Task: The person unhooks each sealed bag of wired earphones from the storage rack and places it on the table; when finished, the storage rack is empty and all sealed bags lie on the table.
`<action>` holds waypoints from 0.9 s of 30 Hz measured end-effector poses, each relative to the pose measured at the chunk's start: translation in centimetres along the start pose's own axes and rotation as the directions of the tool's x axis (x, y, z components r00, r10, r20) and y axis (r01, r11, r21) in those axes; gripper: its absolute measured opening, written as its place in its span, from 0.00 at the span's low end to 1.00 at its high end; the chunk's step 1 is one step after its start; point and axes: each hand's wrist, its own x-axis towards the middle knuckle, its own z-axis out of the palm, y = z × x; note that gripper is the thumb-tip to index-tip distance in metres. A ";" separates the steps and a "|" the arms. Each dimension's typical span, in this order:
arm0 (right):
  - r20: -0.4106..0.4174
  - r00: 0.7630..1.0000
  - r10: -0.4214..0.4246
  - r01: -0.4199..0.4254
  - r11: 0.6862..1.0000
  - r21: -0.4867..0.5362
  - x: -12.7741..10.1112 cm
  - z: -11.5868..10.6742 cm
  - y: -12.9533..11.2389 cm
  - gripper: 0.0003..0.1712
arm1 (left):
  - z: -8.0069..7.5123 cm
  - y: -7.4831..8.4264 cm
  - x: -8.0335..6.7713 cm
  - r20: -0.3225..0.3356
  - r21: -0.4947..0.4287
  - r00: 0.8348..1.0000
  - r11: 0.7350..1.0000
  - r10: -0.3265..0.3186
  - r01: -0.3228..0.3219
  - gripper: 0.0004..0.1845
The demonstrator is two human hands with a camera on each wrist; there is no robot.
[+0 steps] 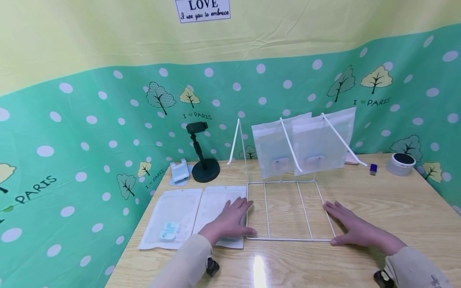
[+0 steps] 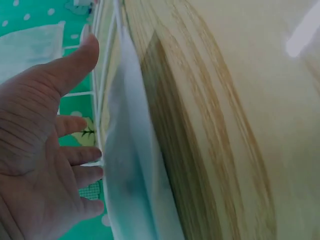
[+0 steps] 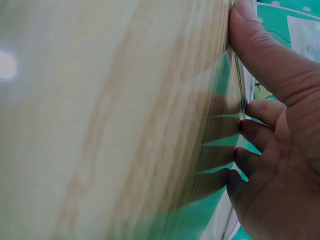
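A white wire rack (image 1: 289,210) stands on the wooden table (image 1: 396,208), its flat base toward me and its slanted arms holding two translucent bags (image 1: 304,142). My left hand (image 1: 230,222) lies flat with straight fingers beside the base's left edge, resting on a flat bag (image 1: 216,208). In the left wrist view my left hand's fingers (image 2: 75,155) reach toward the rack wire (image 2: 102,100). My right hand (image 1: 354,230) lies flat against the base's right front corner; its fingertips (image 3: 240,125) press the table by the wire.
Another flat bag (image 1: 173,218) with a blue clip lies left of the rack. A black phone stand (image 1: 203,164), a small white holder (image 1: 179,172), a round grey speaker (image 1: 400,164) and a small blue item (image 1: 373,169) sit near the back wall.
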 end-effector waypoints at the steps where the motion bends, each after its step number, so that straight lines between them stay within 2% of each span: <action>1: -0.002 1.000 -0.001 0.001 1.000 0.000 0.0 0.0 0.0 0.63 | 0.1 0.1 0.2 0.008 -0.003 1.000 1.000 0.000 0.000 0.51; 7: -0.016 1.000 -0.016 0.016 1.000 -0.001 -0.1 0.0 0.2 0.63 | 0.2 0.3 0.4 0.045 -0.033 0.999 0.999 -0.016 0.017 0.54; 16: -0.011 1.000 0.019 -0.019 1.000 -0.001 -0.1 0.1 0.0 0.63 | 0.3 0.2 -0.1 0.051 -0.038 0.998 0.999 -0.029 0.031 0.58; 22: -0.011 1.000 0.009 -0.010 1.000 -0.008 -0.3 -0.1 -0.4 0.62 | 0.4 0.0 -0.1 0.062 -0.027 0.998 0.999 -0.023 0.025 0.60; 25: -0.014 1.000 0.027 -0.027 1.000 -0.010 -0.3 -0.6 -0.5 0.59 | 0.4 0.0 0.0 0.059 -0.025 0.998 0.999 -0.023 0.025 0.61; 27: -0.046 0.999 0.028 -0.029 0.999 -0.019 0.0 -1.1 -0.3 0.55 | 0.5 0.0 0.1 0.057 -0.024 0.998 0.999 -0.022 0.023 0.61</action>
